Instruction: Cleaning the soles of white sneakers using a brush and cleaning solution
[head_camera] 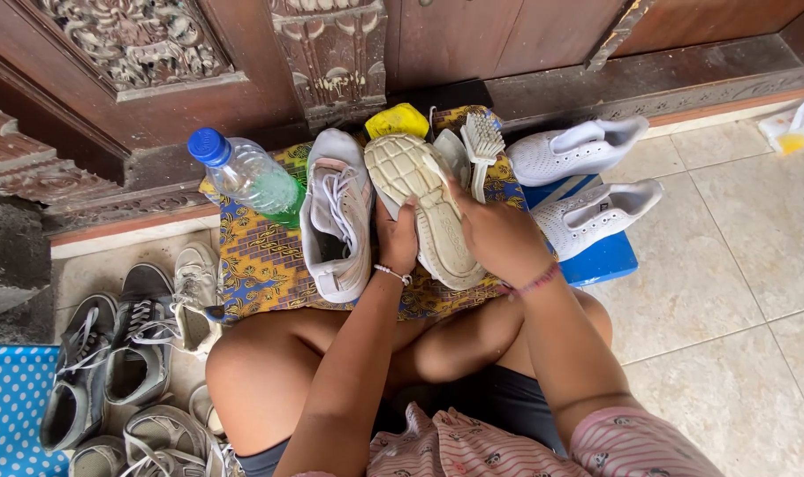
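Note:
A beige sneaker (420,203) lies sole up over a yellow and blue patterned cloth (261,256). My left hand (397,238) grips its left edge. My right hand (495,231) holds its right side, and a white scrub brush (482,141) stands up just above that hand; whether the hand grips the brush handle is hidden. The matching sneaker (336,212) lies upright to the left on the cloth. A yellow sponge (397,120) sits beyond the toe.
A clear plastic bottle (247,177) with a blue cap lies on the cloth's left. Two white sneakers (587,185) rest on a blue board (605,261) at right. Several grey shoes (119,353) crowd the floor at left. A carved wooden door (331,53) stands ahead.

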